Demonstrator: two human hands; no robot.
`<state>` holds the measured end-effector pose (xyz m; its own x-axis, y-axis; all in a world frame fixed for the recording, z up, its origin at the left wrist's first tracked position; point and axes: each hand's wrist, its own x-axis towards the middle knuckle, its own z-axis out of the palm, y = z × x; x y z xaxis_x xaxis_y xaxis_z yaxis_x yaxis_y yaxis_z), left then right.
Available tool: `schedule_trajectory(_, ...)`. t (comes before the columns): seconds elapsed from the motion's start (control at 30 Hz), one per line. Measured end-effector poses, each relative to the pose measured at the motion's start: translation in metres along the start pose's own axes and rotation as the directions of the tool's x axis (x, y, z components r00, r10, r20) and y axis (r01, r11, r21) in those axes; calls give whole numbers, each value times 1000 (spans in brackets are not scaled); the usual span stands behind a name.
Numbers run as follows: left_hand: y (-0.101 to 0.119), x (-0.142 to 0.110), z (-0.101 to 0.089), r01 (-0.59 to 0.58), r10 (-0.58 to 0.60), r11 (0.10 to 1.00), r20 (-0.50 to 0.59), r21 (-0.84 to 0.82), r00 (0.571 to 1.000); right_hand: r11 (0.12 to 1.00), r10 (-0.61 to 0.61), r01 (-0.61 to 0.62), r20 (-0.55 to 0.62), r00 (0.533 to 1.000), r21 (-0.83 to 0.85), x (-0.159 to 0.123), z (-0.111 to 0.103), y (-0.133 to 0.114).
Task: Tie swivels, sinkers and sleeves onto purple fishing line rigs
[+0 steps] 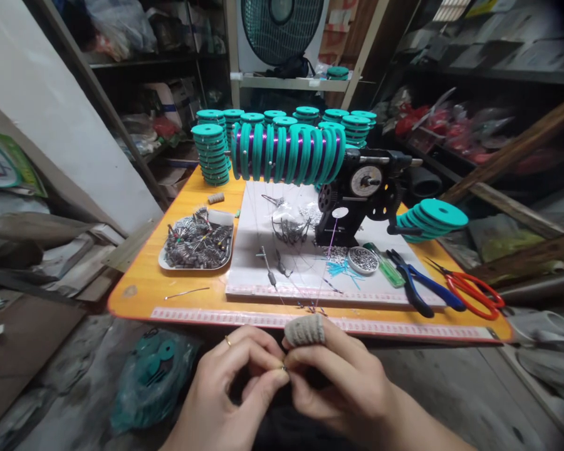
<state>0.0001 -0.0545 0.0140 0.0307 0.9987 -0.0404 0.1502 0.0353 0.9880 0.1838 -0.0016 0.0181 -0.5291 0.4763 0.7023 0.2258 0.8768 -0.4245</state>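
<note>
My left hand (pixel 237 388), with a ring on one finger, is closed in a pinch just in front of the table's near edge. Its thumb and index fingertips meet my right hand (pixel 345 376), also pinched closed, at a tiny dark piece (pixel 284 369) too small to name. A grey ribbed finger cover (pixel 305 330) wraps one finger of the right hand. Thin lines run down from a row of teal spools (pixel 289 152) wound with purple line on a black winding machine (pixel 345 200). Dark weights (pixel 272 279) hang on some lines, over a white board (pixel 244 275).
A white tray (pixel 196 265) of metal rigs sits left on the yellow table (pixel 136 275). To the right lie a dish of small metal parts (pixel 363 260), blue-handled pliers (pixel 416 285) and red-handled scissors (pixel 474 294). Teal spool stacks (pixel 210 156) stand behind. A bag of spools (pixel 153 382) rests below.
</note>
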Motion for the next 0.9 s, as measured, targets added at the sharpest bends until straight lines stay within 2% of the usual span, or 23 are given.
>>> schedule_trajectory(0.07,-7,-1,5,-56,30,987,-169,-153,985,998,42,-46,-114,993,-36,0,5,-2)
schedule_trajectory(0.1,-11,-2,9,-98,22,962,-287,-254,958,996,59,-69,-163,985,-57,1,7,-4)
schedule_trajectory(0.13,-15,-2,14,-122,-26,926,-384,-357,923,993,68,-86,-205,976,-79,1,8,-4)
schedule_trajectory(0.17,-19,-2,18,-120,-95,884,-426,-451,900,991,72,-97,-235,969,-96,1,8,-5)
schedule_trajectory(0.2,-21,-2,23,-69,-182,838,-397,-541,899,989,80,-108,-247,966,-100,1,8,-5)
schedule_trajectory(0.23,-23,-1,27,24,-277,784,-315,-620,908,989,85,-112,-250,965,-99,1,7,-5)
schedule_trajectory(0.27,-23,2,31,137,-362,719,-198,-682,911,989,90,-116,-248,965,-92,1,6,-5)
schedule_trajectory(0.33,-19,8,36,323,-467,573,24,-753,884,991,103,-118,-229,968,-55,-1,4,-4)
schedule_trajectory(0.4,-13,14,37,364,-480,465,115,-807,870,993,119,-122,-197,973,-2,-2,3,-4)
schedule_trajectory(0.5,-7,22,35,328,-434,402,137,-855,890,990,142,-137,-157,977,44,-2,5,-2)
schedule_trajectory(0.57,-7,24,32,307,-398,446,121,-841,910,986,162,-156,-154,975,52,-1,5,-1)
schedule_trajectory(0.63,-9,24,30,249,-325,615,47,-748,944,979,204,-196,-164,965,64,0,5,0)
schedule_trajectory(0.7,-11,24,28,125,-190,813,-56,-569,980,964,256,-240,-164,953,111,2,5,1)
schedule_trajectory(0.73,-11,24,27,51,-109,880,-96,-472,989,955,280,-257,-157,947,148,2,4,1)
schedule_trajectory(0.8,-11,23,26,-61,22,945,-125,-322,992,934,315,-283,-125,941,219,2,4,3)
schedule_trajectory(0.9,-11,23,23,-139,115,971,-129,-196,985,916,341,-307,-97,935,260,2,5,4)
